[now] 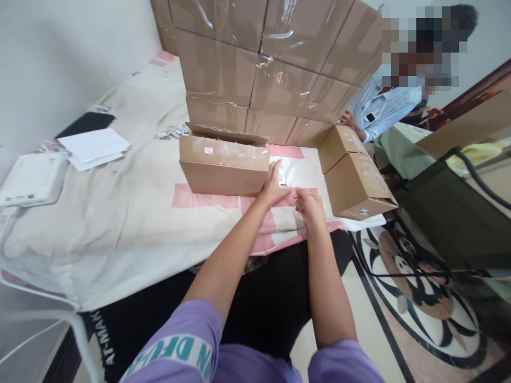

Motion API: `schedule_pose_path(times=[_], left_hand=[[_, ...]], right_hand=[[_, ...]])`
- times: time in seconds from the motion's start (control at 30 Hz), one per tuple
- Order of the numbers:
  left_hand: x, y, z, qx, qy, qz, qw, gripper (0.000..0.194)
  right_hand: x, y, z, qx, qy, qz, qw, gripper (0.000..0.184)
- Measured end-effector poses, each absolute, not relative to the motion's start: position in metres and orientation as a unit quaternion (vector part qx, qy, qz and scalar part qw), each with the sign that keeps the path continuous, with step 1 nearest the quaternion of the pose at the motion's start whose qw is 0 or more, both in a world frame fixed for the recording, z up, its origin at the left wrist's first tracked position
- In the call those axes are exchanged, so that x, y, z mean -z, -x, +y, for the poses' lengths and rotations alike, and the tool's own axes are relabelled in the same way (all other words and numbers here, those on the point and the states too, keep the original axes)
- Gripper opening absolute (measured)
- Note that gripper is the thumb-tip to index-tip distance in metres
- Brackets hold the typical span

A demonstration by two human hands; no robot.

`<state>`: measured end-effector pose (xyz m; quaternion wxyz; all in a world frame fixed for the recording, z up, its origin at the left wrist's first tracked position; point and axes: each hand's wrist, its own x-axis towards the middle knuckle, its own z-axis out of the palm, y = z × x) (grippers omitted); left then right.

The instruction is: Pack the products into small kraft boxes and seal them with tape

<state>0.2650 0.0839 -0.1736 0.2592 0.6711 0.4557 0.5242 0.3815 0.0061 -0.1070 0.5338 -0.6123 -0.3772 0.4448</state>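
Note:
My left hand (273,183) reaches over the cloth-covered table (120,223), fingers stretched out flat beside the right end of a brown cardboard box (223,165) sealed with clear tape. A small white item (281,178) lies on the cloth right at its fingertips; I cannot tell whether the fingers grip it. My right hand (309,205) hovers just right of the left, fingers curled in a pinch, and what they hold, if anything, is hidden. A second brown box (353,175) lies to the right, near the table corner.
A tall wall of taped cardboard boxes (275,64) stands behind. A person in a light shirt (383,109) has a hand on the far box. White papers (93,146), a dark tablet (85,123) and a white device (32,178) lie at left. A dark bag (447,218) stands right.

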Motion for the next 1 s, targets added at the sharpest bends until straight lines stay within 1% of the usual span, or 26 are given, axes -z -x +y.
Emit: schedule_pose_path(times=[0.23, 0.43, 0.63, 1.0], left_hand=[[0.176, -0.265, 0.084, -0.535, -0.681, 0.437, 0.244, 0.104], [0.174, -0.265, 0.085, -0.523, -0.672, 0.452, 0.265, 0.106], [0.169, -0.264, 0.084, -0.519, -0.665, 0.455, 0.283, 0.109], [0.164, -0.262, 0.081, -0.504, -0.670, 0.459, 0.294, 0.109]], right_hand=[[0.107, -0.375, -0.002, -0.431, 0.581, -0.399, 0.563, 0.027], [0.122, -0.367, -0.013, -0.418, 0.594, -0.381, 0.572, 0.023], [0.131, -0.361, -0.028, -0.413, 0.611, -0.354, 0.575, 0.023], [0.142, -0.355, -0.034, -0.416, 0.623, -0.330, 0.575, 0.030]])
